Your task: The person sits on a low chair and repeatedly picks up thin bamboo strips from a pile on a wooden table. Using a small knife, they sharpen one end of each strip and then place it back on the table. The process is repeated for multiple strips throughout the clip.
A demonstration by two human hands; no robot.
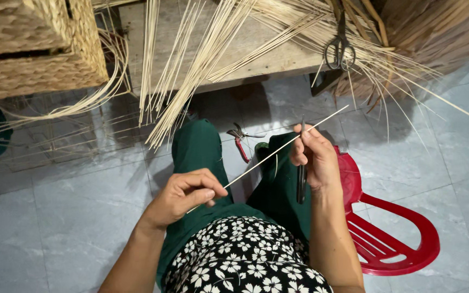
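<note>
Reed strip, pale and thin, one piece: it runs slantwise between your two hands above your green-trousered lap, its upper end reaching past your right hand toward the bench. Head view: your left hand has its fingers curled narrow, pinching the strip's lower end between thumb and forefinger. Your right hand is closed on a dark knife, blade upward, with the strip crossing over its fingertips. Woven basket, upper left; its contents cannot be told. Wooden bench, carrying a spread bundle of reeds and dark scissors. Red-handled pliers lie on the grey tiled floor just beyond your knees. Red plastic chair under you, at right.
</note>
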